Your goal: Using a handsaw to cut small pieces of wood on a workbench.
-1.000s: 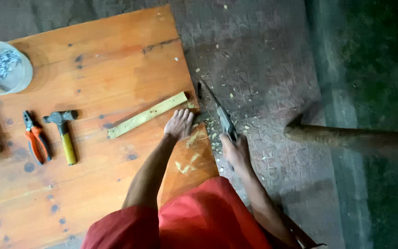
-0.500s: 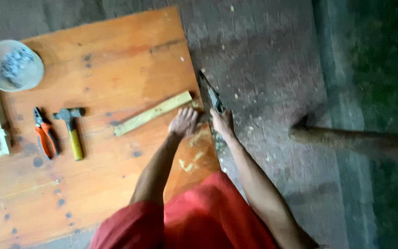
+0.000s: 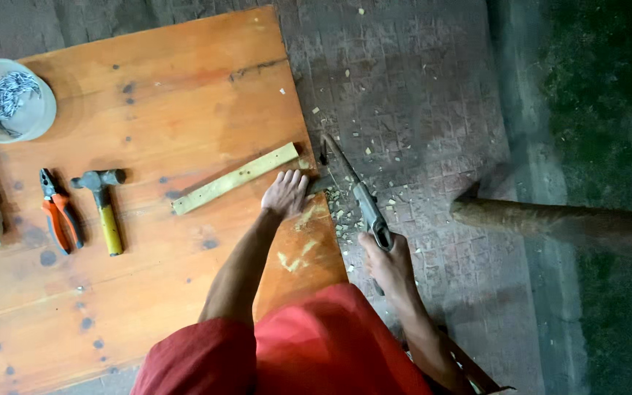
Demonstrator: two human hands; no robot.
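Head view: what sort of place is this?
Likely a makeshift woodworking spot on a paved floor: a wooden board holding a hammer, pliers, a bowl of nails, wood chips scattered around.

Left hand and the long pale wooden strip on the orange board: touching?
Touching. The head view shows the left hand pressed with its fingertips on the near end of the long pale wooden strip.

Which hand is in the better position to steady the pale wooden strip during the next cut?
Probably the left hand: it already rests at the wooden strip near its cut end. The right hand holds the saw.
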